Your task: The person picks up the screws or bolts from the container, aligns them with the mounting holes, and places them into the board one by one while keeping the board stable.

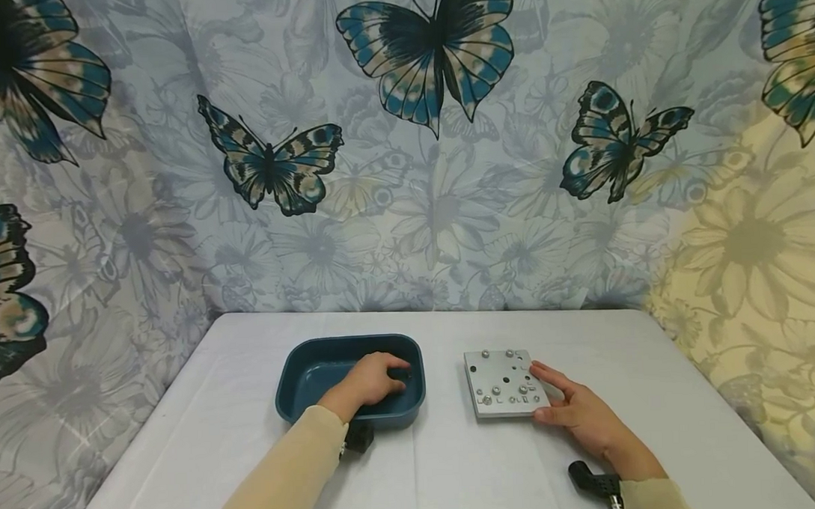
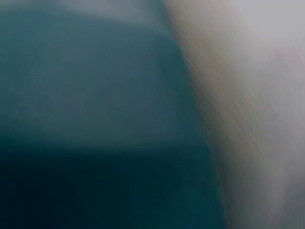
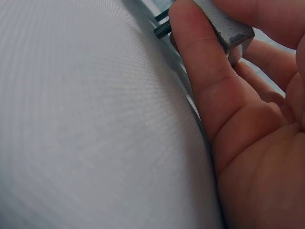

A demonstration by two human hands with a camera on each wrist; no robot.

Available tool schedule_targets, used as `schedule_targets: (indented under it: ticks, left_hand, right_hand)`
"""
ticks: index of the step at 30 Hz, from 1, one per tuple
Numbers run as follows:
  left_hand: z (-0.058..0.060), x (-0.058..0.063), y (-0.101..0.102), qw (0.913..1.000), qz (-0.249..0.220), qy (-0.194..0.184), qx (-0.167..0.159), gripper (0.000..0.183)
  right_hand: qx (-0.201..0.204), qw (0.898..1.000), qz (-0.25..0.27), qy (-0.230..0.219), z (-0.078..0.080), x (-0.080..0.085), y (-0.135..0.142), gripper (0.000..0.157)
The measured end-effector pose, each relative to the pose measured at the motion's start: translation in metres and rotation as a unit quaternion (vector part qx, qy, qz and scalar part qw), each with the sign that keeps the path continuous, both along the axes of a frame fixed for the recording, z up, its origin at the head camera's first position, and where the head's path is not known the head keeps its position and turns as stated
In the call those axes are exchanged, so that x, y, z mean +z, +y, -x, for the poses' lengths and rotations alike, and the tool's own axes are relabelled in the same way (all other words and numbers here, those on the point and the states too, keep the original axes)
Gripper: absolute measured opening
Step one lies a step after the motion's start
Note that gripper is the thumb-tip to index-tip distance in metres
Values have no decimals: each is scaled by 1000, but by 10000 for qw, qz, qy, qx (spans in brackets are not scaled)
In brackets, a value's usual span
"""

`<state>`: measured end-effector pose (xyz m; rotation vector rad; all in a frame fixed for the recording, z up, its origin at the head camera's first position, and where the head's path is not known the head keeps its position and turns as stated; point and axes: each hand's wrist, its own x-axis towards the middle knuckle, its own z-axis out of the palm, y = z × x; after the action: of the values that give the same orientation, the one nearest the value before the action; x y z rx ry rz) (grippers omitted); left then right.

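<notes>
A silver metal plate (image 1: pixel 490 379) with several screws and dark holes lies on the white table. My right hand (image 1: pixel 582 421) holds it at the right side, thumb at the near right corner and fingers along the edge. In the right wrist view, the thumb (image 3: pixel 202 57) and fingers are around a metal corner (image 3: pixel 233 31), and a dark threaded bolt (image 3: pixel 163 30) sticks out beside it. Inside a teal tray (image 1: pixel 309 344), my left hand (image 1: pixel 368 379) reaches down at the right end with bent fingers. Whether the fingertips hold anything is too small to tell.
The white-covered table (image 1: pixel 449 478) carries the tray on the left and the plate on the right. Behind it hangs a butterfly-patterned cloth (image 1: pixel 440 231). A black wrist device (image 1: pixel 594 482) is by the right wrist. Blurred tray wall (image 2: pixel 95 86) fills much of the left wrist view.
</notes>
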<state>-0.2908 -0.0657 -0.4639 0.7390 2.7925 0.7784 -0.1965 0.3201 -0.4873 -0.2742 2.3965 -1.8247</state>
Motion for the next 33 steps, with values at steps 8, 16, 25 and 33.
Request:
schedule_targets:
  ticks: [8, 16, 25, 33]
  left_hand:
    - [-4, -1, 3, 9947, 566, 669, -542, 30]
    - [-3, 0, 4, 9912, 644, 964, -639, 19]
    - [-7, 1, 7, 9877, 766, 1164, -711, 5]
    - [-8, 2, 7, 9872, 844, 989, -928, 9]
  right_hand:
    - [-29, 9999, -118, 27, 1, -2, 1, 90]
    - [194, 9993, 331, 17, 2, -2, 1, 86]
    - [172, 9993, 338, 8, 2, -3, 2, 86]
    - [149, 9994, 309, 24, 2, -5, 2, 86]
